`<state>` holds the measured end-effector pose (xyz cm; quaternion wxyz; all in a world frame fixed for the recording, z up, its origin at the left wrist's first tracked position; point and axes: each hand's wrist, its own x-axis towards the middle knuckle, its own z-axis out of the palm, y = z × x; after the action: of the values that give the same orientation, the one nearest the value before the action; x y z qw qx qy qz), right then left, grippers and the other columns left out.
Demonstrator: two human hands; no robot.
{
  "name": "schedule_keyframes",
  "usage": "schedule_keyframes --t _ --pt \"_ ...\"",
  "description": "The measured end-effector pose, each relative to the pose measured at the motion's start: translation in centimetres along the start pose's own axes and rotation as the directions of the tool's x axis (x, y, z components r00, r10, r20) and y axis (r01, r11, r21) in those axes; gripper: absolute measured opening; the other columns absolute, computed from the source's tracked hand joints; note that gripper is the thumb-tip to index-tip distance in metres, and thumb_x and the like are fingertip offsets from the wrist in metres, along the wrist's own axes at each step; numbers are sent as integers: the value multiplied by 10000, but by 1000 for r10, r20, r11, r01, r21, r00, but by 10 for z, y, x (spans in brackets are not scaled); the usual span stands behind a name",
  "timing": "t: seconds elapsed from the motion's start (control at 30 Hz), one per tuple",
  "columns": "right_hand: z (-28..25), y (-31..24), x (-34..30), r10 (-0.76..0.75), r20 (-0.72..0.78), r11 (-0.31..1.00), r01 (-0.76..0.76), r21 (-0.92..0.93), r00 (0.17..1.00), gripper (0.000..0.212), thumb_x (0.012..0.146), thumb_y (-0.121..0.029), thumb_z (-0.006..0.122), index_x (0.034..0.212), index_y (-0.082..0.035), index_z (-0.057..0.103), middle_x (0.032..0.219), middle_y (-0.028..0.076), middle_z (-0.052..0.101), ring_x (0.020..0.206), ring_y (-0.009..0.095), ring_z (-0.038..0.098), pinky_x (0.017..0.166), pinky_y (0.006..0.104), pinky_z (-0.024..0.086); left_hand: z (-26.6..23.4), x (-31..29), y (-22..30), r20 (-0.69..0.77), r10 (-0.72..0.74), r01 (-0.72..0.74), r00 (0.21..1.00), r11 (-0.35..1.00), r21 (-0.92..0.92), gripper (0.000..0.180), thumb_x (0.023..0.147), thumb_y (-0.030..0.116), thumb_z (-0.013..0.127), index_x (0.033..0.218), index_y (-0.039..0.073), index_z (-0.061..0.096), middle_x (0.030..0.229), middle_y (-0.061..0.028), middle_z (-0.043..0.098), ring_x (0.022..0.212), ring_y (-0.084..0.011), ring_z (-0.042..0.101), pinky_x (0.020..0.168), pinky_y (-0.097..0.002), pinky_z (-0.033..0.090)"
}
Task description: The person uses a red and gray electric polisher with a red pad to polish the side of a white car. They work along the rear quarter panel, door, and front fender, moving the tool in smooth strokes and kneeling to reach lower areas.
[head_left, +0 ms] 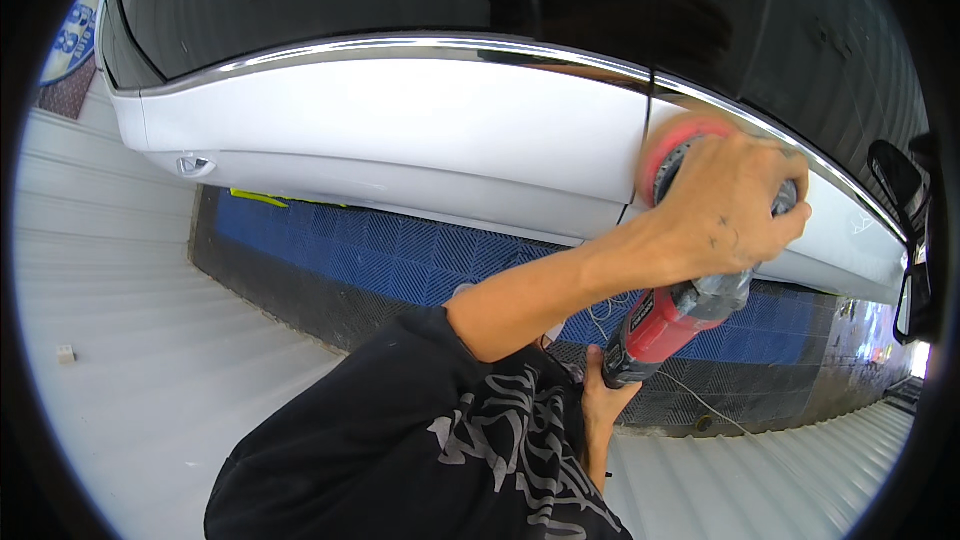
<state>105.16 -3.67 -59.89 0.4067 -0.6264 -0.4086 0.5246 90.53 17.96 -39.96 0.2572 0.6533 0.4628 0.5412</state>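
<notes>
One polisher (668,325) — left hand (735,205) grasping its head, right hand (606,398) its rear. Red pad (690,130) near top edge of white door (837,210).

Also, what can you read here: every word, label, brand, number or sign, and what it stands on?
I'll give places and looks, not copied wording.
Sign: round, blue and white, with bold characters and smaller ones below; only partly in view.
Polisher: small pale lettering on its body, too small to read surely.
Shirt: large grey stylised lettering, too distorted to read.
</notes>
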Motion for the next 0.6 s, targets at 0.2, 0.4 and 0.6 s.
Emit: schedule_keyframes --t 0.2,0.4,0.6 --pt "38 9 -10 -171 -5 984 170 -47 985 314 862 -104 886 1071 44 703 984 66 740 866 157 679 847 335 552 -51 -35 -14 -138 88 -86 986 996 18 150 847 196 790 876 57 743 826 -88 737 719 -248 704 699 -365 542" --pt "108 11 -28 -226 355 942 296 -155 907 281 721 -37 823 988 12 752 845 140 775 734 216 764 717 352 588 -187 -100 -14 -222 -128 122 967 992 -44 115 902 107 795 956 23 737 856 -69 755 761 -151 716 745 -320 580" --pt "189 3 -38 -347 508 832 509 -223 789 581 652 -120 836 1186 19 655 899 215 734 796 404 739 703 443 583 -302 -149 -25 -524 -49 111 851 990 88 159 966 126 704 1011 -26 719 860 -128 747 813 -218 749 879 -370 584"
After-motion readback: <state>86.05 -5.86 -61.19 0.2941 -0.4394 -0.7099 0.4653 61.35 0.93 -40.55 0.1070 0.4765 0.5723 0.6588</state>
